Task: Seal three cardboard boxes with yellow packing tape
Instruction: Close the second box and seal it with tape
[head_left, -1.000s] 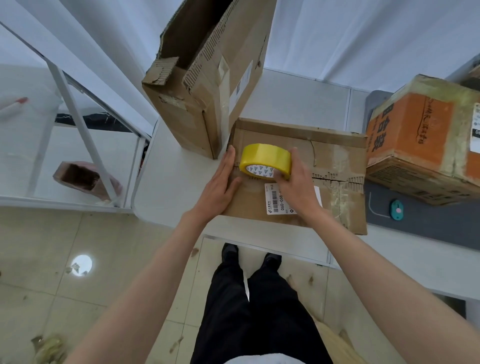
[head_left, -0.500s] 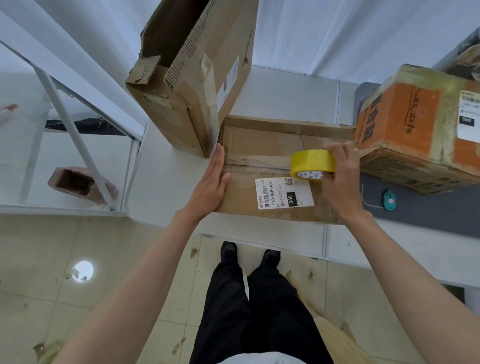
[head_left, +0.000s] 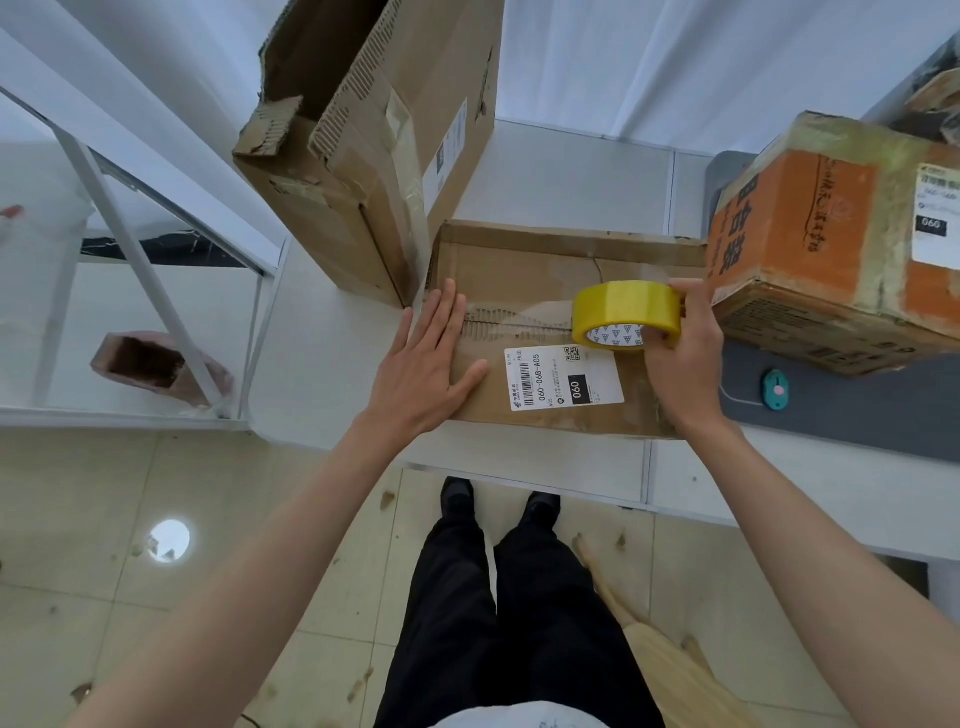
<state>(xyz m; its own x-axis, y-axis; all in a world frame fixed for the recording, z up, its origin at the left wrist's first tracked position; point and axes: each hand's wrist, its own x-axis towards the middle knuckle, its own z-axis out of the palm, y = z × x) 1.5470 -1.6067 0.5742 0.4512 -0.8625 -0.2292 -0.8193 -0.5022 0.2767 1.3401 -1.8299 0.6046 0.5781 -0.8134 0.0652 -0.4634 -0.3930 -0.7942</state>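
White desk (head_left: 332, 364), grey mat (head_left: 841, 421).
Small teal round gadget (head_left: 775, 388) on mat; beige tiled floor (head_left: 104, 519) below.

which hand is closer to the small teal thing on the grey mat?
Right. The right hand, gripping the yellow tape roll, sits just left of the teal object. The left hand lies flat on the flat box's far-left end.

You have a white shipping label (head_left: 566, 378) on the flat brown box (head_left: 540, 270) reading "060-06B-A05" beside a barcode, with "060" in a black block; the orange box (head_left: 810, 218) bears large black Chinese characters and its own label (head_left: 937, 223) showing "060"; other print is illegible.
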